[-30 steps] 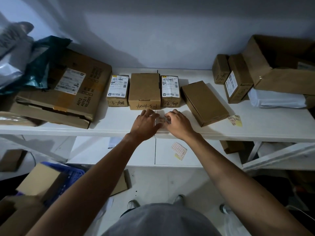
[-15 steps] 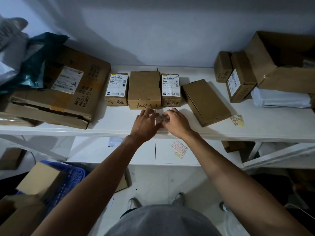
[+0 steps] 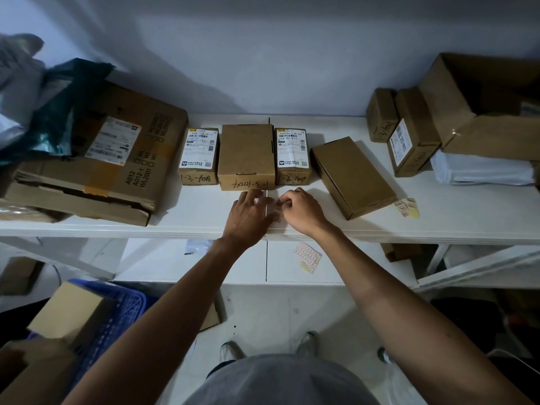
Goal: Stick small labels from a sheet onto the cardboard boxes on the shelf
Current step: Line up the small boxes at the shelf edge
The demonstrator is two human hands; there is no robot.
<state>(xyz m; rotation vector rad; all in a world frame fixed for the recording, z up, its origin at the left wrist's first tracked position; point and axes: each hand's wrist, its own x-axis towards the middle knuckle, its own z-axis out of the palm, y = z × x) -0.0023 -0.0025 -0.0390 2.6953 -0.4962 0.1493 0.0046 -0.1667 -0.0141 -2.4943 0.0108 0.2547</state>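
Observation:
Both hands rest on the white shelf point(image 3: 438, 226) near its front edge, over a small label sheet point(image 3: 277, 213) that shows only between them. My left hand point(image 3: 248, 216) lies flat with its fingers pressing the sheet down. My right hand point(image 3: 302, 210) is curled, its fingertips pinching at the sheet's top edge. Just behind the hands stand three small cardboard boxes in a row: a left box point(image 3: 198, 156) with a white shipping label, a plain middle box point(image 3: 247, 156), and a right box point(image 3: 292, 154) with a shipping label. A fourth plain box point(image 3: 352, 176) lies angled to the right.
A big worn carton point(image 3: 117, 159) and plastic bags point(image 3: 35, 106) fill the shelf's left end. More boxes point(image 3: 409, 133), an open carton point(image 3: 482, 106) and a white parcel are at the right. Label scraps point(image 3: 407, 207) lie on the shelf; another label sheet point(image 3: 306, 255) sits on the lower shelf. A blue crate point(image 3: 117, 311) stands below.
The hands have stayed over the label sheet; the right fingers have shifted slightly at its upper edge. The boxes have not moved.

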